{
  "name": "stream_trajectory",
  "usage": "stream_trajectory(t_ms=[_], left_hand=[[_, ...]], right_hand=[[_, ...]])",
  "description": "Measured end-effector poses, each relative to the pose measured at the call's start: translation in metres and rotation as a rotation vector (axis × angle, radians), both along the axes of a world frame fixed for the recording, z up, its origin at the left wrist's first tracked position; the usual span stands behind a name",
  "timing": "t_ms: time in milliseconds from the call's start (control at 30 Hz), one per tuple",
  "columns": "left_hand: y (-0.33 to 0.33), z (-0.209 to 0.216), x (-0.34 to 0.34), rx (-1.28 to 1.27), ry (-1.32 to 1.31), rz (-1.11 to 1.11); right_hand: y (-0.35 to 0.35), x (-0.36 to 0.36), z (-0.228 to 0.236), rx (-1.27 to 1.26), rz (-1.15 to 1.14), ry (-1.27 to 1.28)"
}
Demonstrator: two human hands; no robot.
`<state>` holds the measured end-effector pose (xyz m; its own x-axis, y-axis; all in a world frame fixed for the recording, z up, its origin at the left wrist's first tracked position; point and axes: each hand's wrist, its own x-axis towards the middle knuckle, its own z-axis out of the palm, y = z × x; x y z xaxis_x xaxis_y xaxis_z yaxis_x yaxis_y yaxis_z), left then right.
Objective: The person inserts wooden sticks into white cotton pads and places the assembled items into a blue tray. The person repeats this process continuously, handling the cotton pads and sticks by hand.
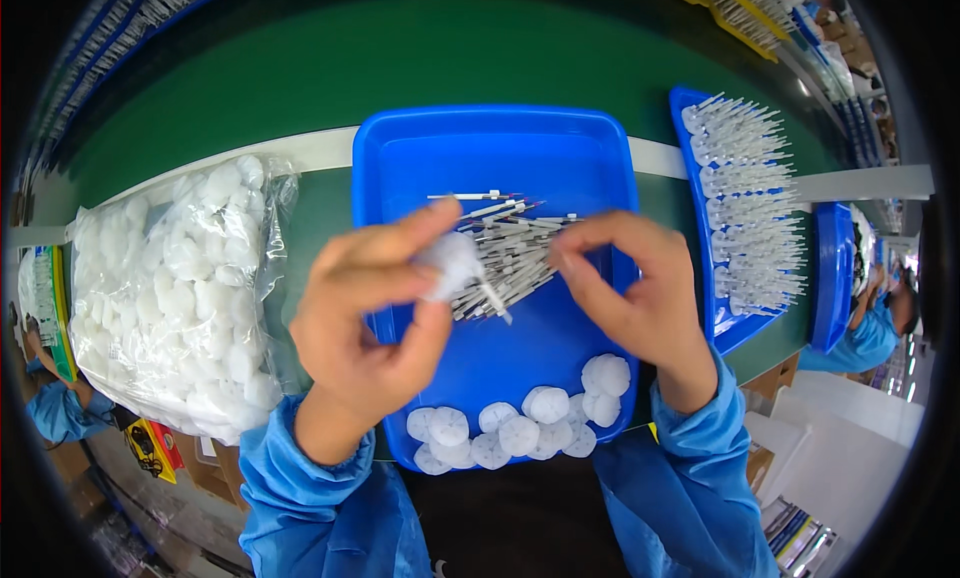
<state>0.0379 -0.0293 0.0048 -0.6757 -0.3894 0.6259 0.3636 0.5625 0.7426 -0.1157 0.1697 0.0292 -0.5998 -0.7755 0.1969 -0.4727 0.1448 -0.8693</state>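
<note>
My left hand [375, 303] is closed on a soft white round piece [452, 266], held above the tray's left side. A thin white stick [495, 300] slants down from that piece; whether the two are joined I cannot tell. My right hand [635, 288] has thumb and forefinger brought together at the right edge of a loose pile of thin white and grey sticks [520, 258]. What lies between those fingertips, if anything, is too small to make out. Under both hands is a blue tray [490, 138]. Several white ruffled discs [518, 435] lie along its near edge.
A clear plastic bag [170, 288] full of white round pieces lies at left. On the right, a blue tray [735, 330] carries rows of white sticks with round white ends [745, 208]. The green table [300, 68] extends beyond. Other people in blue sleeves [865, 340] work at both sides.
</note>
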Motion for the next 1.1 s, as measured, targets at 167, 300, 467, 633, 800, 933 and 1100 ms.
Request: stream_trajectory(t_ms=[167, 300, 467, 633, 800, 933, 1100], left_hand=[[-0.002, -0.013, -0.005, 0.261, -0.015, -0.039], [-0.003, -0.013, -0.003, 0.240, -0.076, -0.009], [0.000, -0.006, 0.000, 0.458, -0.150, 0.000], [0.007, 0.006, 0.002, 0.617, -0.293, -0.177], [0.011, 0.004, 0.000, 0.622, -0.226, -0.208], [0.009, 0.003, -0.001, 0.582, -0.219, -0.162], [0.006, -0.002, -0.003, 0.446, -0.231, -0.108]], right_hand=[[-0.054, -0.026, -0.013, 0.133, 0.035, 0.672], [-0.077, -0.023, -0.021, 0.248, 0.115, 0.912], [-0.061, -0.019, 0.002, -0.007, 0.041, 0.245], [-0.022, 0.011, 0.009, -0.421, 0.064, -0.400], [-0.024, 0.013, -0.002, -0.161, -0.006, 0.308], [-0.020, 0.011, -0.006, -0.091, -0.001, 0.381], [-0.016, 0.015, -0.009, -0.060, 0.000, 0.314]])
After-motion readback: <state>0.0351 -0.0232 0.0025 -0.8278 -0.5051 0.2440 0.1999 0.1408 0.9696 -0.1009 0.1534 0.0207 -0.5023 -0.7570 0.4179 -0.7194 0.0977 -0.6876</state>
